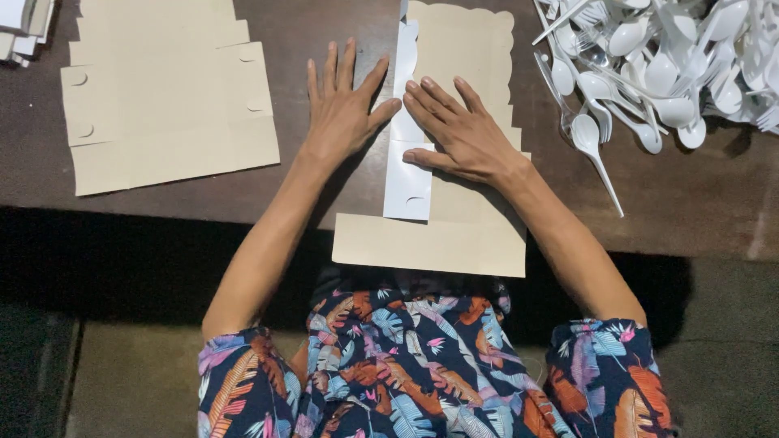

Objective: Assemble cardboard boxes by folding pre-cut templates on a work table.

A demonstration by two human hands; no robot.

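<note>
A flat tan cardboard box blank (454, 235) with a scalloped far edge lies on the dark table in front of me. One side flap (406, 174) is folded over, showing its white inner face. My left hand (345, 109) lies flat on the table beside that flap, fingers spread, thumb touching the flap's edge. My right hand (458, 130) presses flat on the blank, with its fingertips on the white flap. Neither hand grips anything.
A stack of flat tan box blanks (162, 105) lies at the far left. A heap of white plastic spoons and forks (657, 57) fills the far right. The table's near edge (146, 212) runs just below the blanks. More white sheets (24, 24) sit at the top left corner.
</note>
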